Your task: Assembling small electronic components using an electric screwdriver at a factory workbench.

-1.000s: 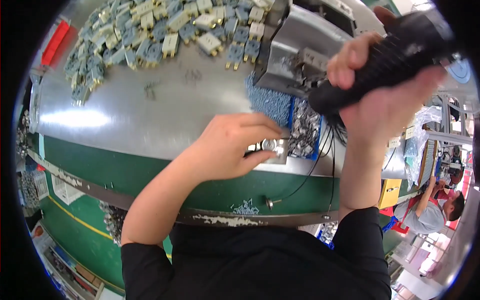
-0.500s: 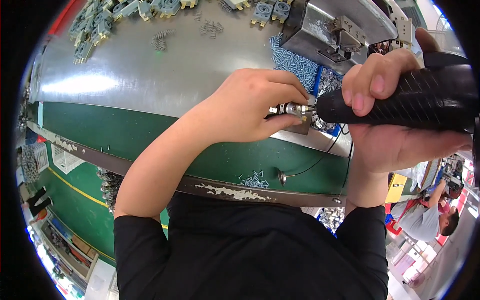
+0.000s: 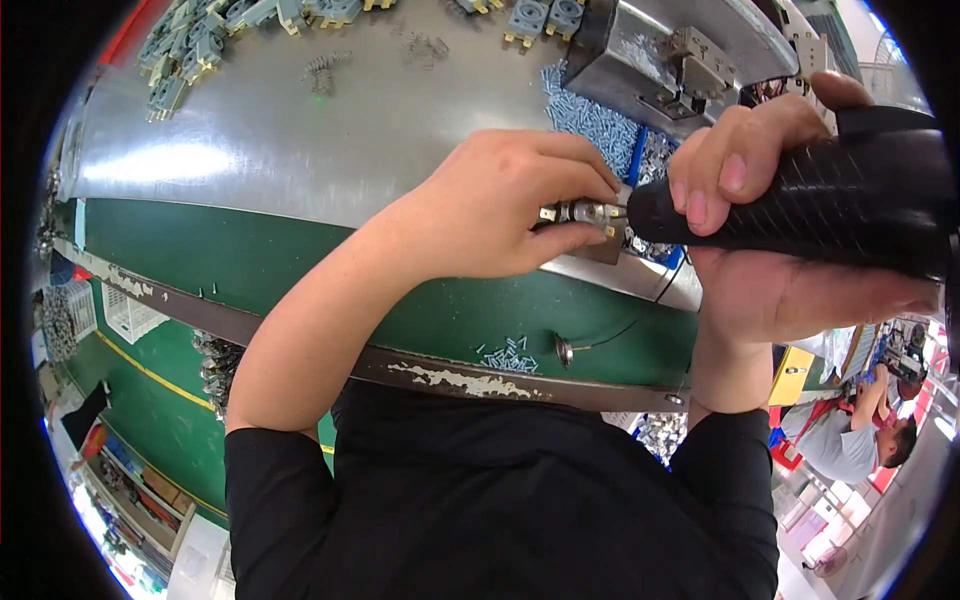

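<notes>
My left hand (image 3: 505,205) pinches a small switch-like part (image 3: 583,213) with metal terminals between thumb and fingers, low over the bench. Wrapped round a black power screwdriver (image 3: 860,195), my right hand (image 3: 740,170) holds it level, its nose pointing left. The thin bit meets the right end of the part; whether it sits on a screw is too small to tell. Beside the part, a blue bin (image 3: 637,155) of small metal pieces is partly hidden by the screwdriver and my right hand.
Loose bluish screws (image 3: 585,118) lie beyond my left hand, next to a metal fixture (image 3: 665,80). Grey switch housings (image 3: 205,45) and springs (image 3: 325,65) are at the back. Near the front edge are more screws (image 3: 510,358) and a metal disc (image 3: 565,350) on a wire. Another person (image 3: 845,435) works at right.
Both hands have shifted very slightly, the right one a little to the left with the screwdriver. The part remains pinched in my left hand.
</notes>
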Available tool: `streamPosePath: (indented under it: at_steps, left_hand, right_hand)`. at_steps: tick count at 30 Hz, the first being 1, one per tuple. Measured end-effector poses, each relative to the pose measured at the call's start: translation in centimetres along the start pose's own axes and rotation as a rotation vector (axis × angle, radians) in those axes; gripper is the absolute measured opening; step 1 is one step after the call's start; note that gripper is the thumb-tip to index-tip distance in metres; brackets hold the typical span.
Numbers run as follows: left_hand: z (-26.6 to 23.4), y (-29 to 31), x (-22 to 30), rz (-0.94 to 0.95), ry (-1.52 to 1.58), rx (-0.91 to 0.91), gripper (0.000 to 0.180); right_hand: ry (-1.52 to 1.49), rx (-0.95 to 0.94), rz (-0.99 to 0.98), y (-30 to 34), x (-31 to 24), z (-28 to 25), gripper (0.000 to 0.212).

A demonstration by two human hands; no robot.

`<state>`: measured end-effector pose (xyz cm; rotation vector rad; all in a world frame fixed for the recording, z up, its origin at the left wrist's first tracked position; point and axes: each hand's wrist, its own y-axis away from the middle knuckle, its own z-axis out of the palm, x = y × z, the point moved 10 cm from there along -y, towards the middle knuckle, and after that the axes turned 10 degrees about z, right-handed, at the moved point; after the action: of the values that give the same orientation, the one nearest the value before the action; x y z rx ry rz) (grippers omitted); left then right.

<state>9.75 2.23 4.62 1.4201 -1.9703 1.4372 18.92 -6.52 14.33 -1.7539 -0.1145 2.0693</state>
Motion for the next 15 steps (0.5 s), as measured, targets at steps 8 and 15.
streamPosePath:
  at_steps: [8, 15]
  left_hand:
    - [0.0, -0.1, -0.1, -0.037, 0.007, 0.012, 0.024]
    - [-0.3, 0.7, -0.1, -0.015, -0.044, 0.039, 0.025]
  right_hand:
    - [0.030, -0.027, 0.013, 1.7, -0.7, -0.8, 0.120]
    - [0.030, -0.118, -0.012, 1.0, 0.0, 2.4, 0.120]
